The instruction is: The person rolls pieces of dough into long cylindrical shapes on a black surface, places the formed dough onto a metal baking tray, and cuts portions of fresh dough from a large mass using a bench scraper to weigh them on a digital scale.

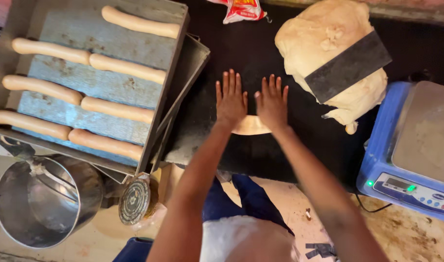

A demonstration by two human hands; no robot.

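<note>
Two flat hands pressed on a piece of dough at the middle of the frame.

The left hand (231,99) and right hand (272,103) lay side by side, palms down and fingers spread, gripping nothing, on a pale smooth dough piece (250,125) that showed beneath the wrists on the black surface (260,53). At the upper left sat a worn metal tray (62,29) with a scuffed blue-grey bottom, holding seven long, smooth dough rolls (127,68) in rows; a second tray (190,63) lay under it. At the upper right rested a big lumpy dough mass (323,34) with a flat dark scraper (348,66) on it. A blue scale (377,160) with a steel plate stood at the right edge, and a shiny round steel pot (42,204) at the lower left.
</note>
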